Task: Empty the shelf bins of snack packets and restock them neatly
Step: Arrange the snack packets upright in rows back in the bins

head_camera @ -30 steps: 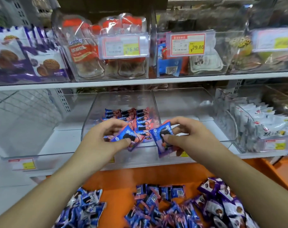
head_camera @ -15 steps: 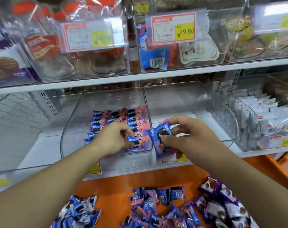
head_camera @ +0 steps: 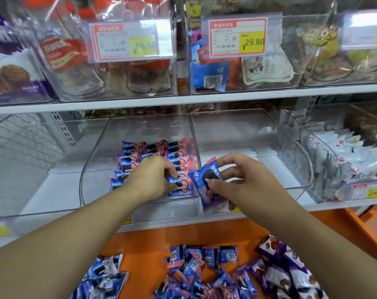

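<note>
A clear shelf bin [head_camera: 97, 152] on the middle shelf holds neat rows of blue-and-pink cookie packets [head_camera: 153, 152]. My left hand [head_camera: 153, 178] reaches into the bin, its fingers pinching a blue-and-pink packet [head_camera: 179, 184] at the front of the right row. My right hand [head_camera: 243, 180] hovers in front of the neighbouring clear bin [head_camera: 237, 134] and pinches another blue-and-pink packet [head_camera: 207, 180], held upright between thumb and fingers.
On the orange surface [head_camera: 140, 240] below lie loose piles: blue-and-white packets [head_camera: 103, 277], blue-and-pink packets [head_camera: 205, 268] and purple packets [head_camera: 291, 270]. A bin of white packets [head_camera: 343, 160] stands at the right. The upper shelf carries full bins with price tags [head_camera: 237, 37].
My left hand moved from the bin's front into the bin and lowered its packet onto the right row. My right hand kept its packet and shifted little. The view moved closer.
</note>
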### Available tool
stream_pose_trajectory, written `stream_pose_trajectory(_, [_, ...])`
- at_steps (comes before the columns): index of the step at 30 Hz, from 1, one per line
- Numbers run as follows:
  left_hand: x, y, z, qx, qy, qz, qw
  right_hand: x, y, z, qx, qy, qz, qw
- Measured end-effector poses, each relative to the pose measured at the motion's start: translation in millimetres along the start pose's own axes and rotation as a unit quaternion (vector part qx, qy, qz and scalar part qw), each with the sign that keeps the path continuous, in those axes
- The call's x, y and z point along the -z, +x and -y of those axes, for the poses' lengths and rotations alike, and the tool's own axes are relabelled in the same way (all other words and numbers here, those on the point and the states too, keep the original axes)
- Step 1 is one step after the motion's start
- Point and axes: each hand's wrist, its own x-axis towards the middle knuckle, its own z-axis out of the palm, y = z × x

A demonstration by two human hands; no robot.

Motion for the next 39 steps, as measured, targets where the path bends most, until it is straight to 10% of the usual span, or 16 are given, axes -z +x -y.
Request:
stream_pose_trajectory(10, [30.5,-25.9,-13.8,0.003,-0.242,-0.033,0.970,-4.7,-1.8,1.0,0.012,-0.007,-0.006,1.000])
stream_pose_trajectory(14, [56.6,-55.5,-34.7,-0.059,-0.360,0.084,0.927,-14.4,-2.1,3.0,0.031,0.019,-0.007,0.999])
stream_pose_trajectory(39, [10.7,-6.5,4.4,-0.027,-0.035,0.049,0.998,-16.6,7.4,-22.1,0.127,-0.202,0.017,0.971])
